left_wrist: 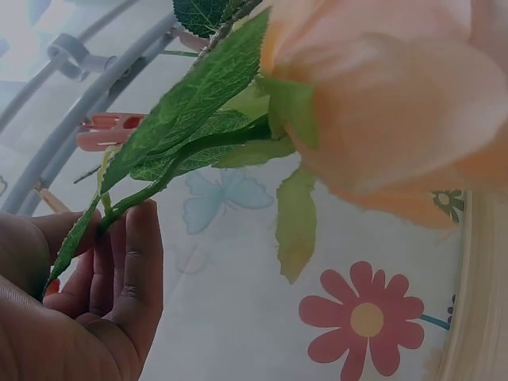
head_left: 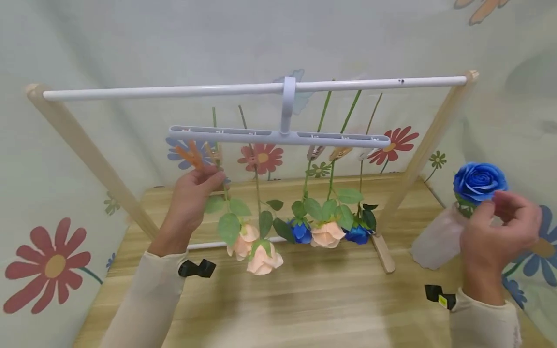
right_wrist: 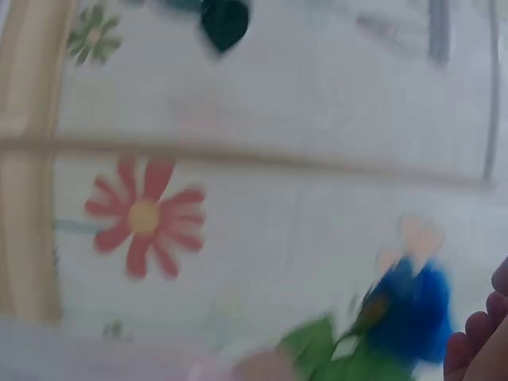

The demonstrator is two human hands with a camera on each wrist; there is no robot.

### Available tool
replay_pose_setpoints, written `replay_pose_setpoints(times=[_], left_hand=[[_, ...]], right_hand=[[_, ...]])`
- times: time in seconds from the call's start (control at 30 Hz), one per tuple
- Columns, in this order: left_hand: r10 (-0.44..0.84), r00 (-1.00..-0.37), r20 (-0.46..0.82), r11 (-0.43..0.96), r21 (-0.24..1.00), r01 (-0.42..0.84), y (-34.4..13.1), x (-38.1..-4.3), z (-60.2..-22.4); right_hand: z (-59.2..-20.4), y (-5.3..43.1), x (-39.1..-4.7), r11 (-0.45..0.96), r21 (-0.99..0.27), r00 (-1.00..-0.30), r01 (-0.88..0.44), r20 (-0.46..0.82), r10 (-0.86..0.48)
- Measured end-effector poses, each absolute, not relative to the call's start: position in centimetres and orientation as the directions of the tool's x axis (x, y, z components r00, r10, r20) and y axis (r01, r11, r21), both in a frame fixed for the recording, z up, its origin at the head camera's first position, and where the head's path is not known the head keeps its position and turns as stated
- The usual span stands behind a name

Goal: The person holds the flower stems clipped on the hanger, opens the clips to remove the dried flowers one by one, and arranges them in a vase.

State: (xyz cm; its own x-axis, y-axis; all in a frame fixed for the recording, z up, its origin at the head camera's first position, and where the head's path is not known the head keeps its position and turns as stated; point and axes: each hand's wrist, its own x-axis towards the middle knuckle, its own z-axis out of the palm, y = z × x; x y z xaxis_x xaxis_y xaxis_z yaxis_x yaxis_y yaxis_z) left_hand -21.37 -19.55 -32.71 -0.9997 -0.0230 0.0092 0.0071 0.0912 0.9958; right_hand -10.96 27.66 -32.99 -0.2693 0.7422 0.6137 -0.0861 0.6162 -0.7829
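My left hand (head_left: pixel 196 193) pinches the green stem of a peach rose (left_wrist: pixel 389 103) between thumb and fingertips, just below the clips at the left end of a grey hanger (head_left: pixel 278 138). The bloom hangs head down. Beside it, another peach rose (head_left: pixel 264 259) hangs lower. Farther right dangle a blue rose (head_left: pixel 301 232), a peach rose (head_left: pixel 327 235) and another blue rose (head_left: pixel 359 234). My right hand (head_left: pixel 498 234), fingers loosely bent, is beside an upright blue rose (head_left: pixel 480 182) in a white vase (head_left: pixel 437 237); its fingertips overlap the petals in the head view.
The hanger hooks over the white bar (head_left: pixel 174 92) of a wooden-legged rack (head_left: pixel 100 159). An orange clip (head_left: pixel 191 153) is at the hanger's left end. The rack and vase stand on a wood-grain table (head_left: pixel 296 304), with flower-printed walls (head_left: pixel 117 43) around it.
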Motion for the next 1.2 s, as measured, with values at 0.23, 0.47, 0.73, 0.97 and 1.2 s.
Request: replay_pose_setpoints(times=[0.23, 0.47, 0.73, 0.97, 1.2], left_hand=[[-0.047, -0.998, 0.030, 0.059, 0.998, 0.027, -19.4, -21.6, -33.0], [-0.025, -0.998, 0.065, -0.027, 0.997, 0.065, -19.2, -21.1, -33.4], [-0.015, -0.998, 0.058, -0.062, 0.996, 0.058, -18.4, -20.6, -32.9], [0.012, -1.000, 0.014, -0.044, 0.999, 0.013, -18.6, -20.0, -32.6], [-0.039, -0.999, 0.030, -0.011, 0.999, 0.031, -18.9, -19.8, -32.5]], right_hand=[[-31.9, 19.1, -12.4, 0.622, -0.641, -0.362, -0.450, 0.768, 0.529], [-30.8, 11.3, -14.7, 0.610, -0.531, -0.517, -0.588, 0.827, 0.221], [-29.0, 3.9, -15.6, 0.614, -0.478, -0.614, -0.628, 0.790, -0.013], [-27.3, -1.6, -16.9, 0.533, -0.540, -0.702, -0.652, 0.695, -0.154], [-27.0, -5.4, -17.9, 0.625, -0.568, -0.798, -0.536, 0.583, -0.155]])
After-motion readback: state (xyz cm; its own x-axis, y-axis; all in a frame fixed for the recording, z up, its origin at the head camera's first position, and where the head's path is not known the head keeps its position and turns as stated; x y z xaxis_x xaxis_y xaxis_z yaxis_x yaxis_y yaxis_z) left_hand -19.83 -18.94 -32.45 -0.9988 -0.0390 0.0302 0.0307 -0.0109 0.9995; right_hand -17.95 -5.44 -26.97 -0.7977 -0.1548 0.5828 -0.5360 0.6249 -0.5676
